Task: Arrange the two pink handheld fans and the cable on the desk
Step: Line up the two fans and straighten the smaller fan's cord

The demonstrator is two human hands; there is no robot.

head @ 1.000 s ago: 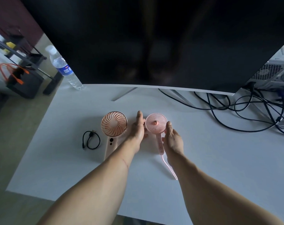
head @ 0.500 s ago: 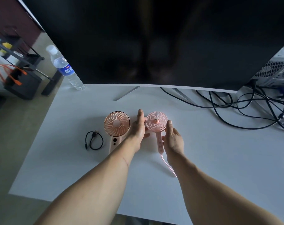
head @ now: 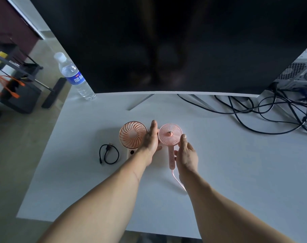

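Two pink handheld fans lie side by side on the white desk [head: 236,172]. The left fan [head: 131,135] has a round cage and a cream handle, partly hidden by my left wrist. The right fan [head: 170,137] is smaller, with a thin handle and a pink strap trailing toward me. My left hand [head: 151,140] lies between the two fans with straight fingers, touching the right fan's left edge. My right hand [head: 185,155] rests with straight fingers along that fan's right edge and handle. A coiled black cable [head: 109,154] lies left of the left fan.
A large dark monitor [head: 166,46] on a metal stand fills the back of the desk. A water bottle [head: 73,77] stands at the back left corner. Tangled black cables [head: 272,113] and a computer case [head: 300,74] sit at the back right. The desk's left edge drops to the floor.
Both hands stay flat on either side of the right fan; the fans and cable keep their places on the desk. Only the camera view has shifted slightly.
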